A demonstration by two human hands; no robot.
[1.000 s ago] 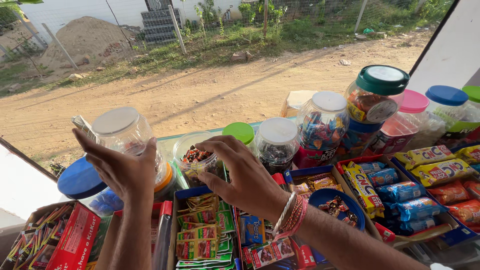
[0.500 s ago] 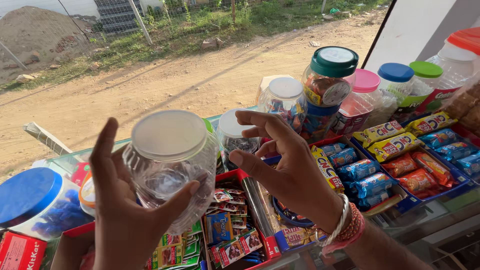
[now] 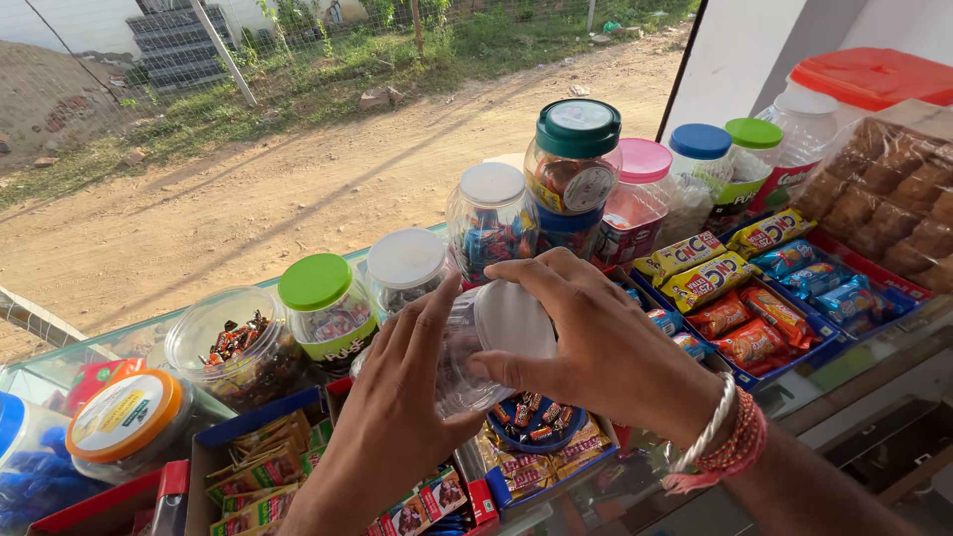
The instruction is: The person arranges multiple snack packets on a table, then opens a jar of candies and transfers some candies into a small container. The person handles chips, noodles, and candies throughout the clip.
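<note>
Both hands grip a clear plastic jar (image 3: 476, 347) tipped sideways: left hand (image 3: 397, 407) at seven o'clock cradles its body, right hand (image 3: 596, 347) clasps the white lid (image 3: 511, 323). It looks light, empty and slippery.

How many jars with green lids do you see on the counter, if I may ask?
3: a light-green-lidded jar at front left, a dark-green-lidded jar stacked high at centre, and a green-lidded jar at back right. Others may be hidden.
</note>
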